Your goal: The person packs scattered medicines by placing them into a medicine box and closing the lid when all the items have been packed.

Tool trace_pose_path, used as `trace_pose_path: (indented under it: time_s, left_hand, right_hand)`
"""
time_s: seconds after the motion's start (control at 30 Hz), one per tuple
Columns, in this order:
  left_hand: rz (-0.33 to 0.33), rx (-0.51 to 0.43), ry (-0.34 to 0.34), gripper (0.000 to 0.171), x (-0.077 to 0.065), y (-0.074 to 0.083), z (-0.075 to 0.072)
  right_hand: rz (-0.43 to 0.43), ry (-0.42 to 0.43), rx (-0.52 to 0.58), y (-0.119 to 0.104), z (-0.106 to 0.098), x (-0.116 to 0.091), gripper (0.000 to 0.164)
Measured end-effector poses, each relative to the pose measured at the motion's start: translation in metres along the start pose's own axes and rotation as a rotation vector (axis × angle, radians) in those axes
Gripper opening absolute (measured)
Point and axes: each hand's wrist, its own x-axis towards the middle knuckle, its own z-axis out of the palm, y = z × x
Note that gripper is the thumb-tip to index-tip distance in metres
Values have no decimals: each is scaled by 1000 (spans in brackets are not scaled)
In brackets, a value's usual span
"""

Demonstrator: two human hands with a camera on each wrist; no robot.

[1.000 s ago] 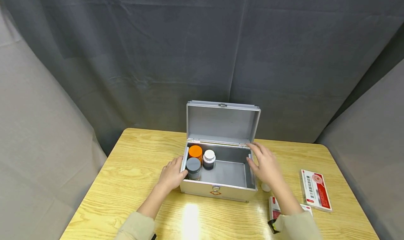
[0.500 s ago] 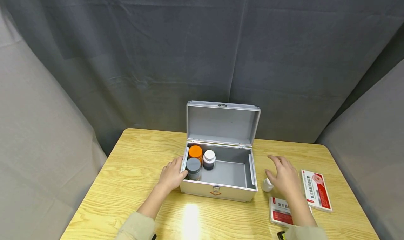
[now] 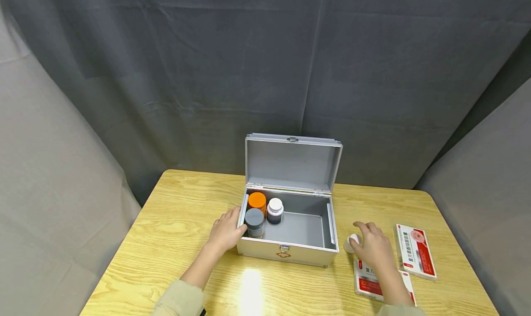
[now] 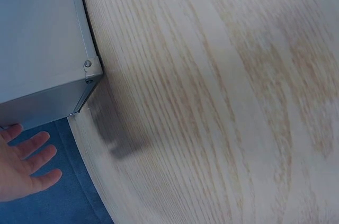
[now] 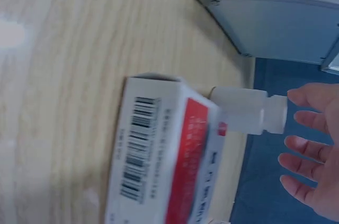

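Note:
A silver first-aid case (image 3: 286, 255) stands with its lid raised. My left hand (image 3: 227, 228) rests against its left side, thumb at the rim; in the left wrist view that hand's fingers (image 4: 39, 158) are spread beside the case wall. Within the case's left part stand an orange-capped jar (image 3: 257, 199), a grey-capped jar (image 3: 254, 217) and a small white-capped bottle (image 3: 274, 206). My right hand (image 3: 376, 247) is beside a white pill bottle (image 3: 349, 245) on the table, thumb and fingers apart around its cap. In the right wrist view, the fingertips are just off that bottle's cap (image 5: 276, 114).
A red-and-white medicine box (image 3: 369, 283) lies under my right forearm, in front of the bottle. Another such box (image 3: 416, 250) is farther right on the wooden table (image 3: 182, 200). Grey curtains (image 3: 207, 76) close off the back and sides.
My right hand has left the case's right edge, moved right, then come down toward the white pill bottle. The left hand and the case have stayed in place.

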Motion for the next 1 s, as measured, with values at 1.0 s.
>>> trace_pose_path:
  time_s: [1.0]
  left_hand:
    - [1,-11,16,64,0,1,0]
  right_hand:
    - [69,-79,37,8,19,-6,40]
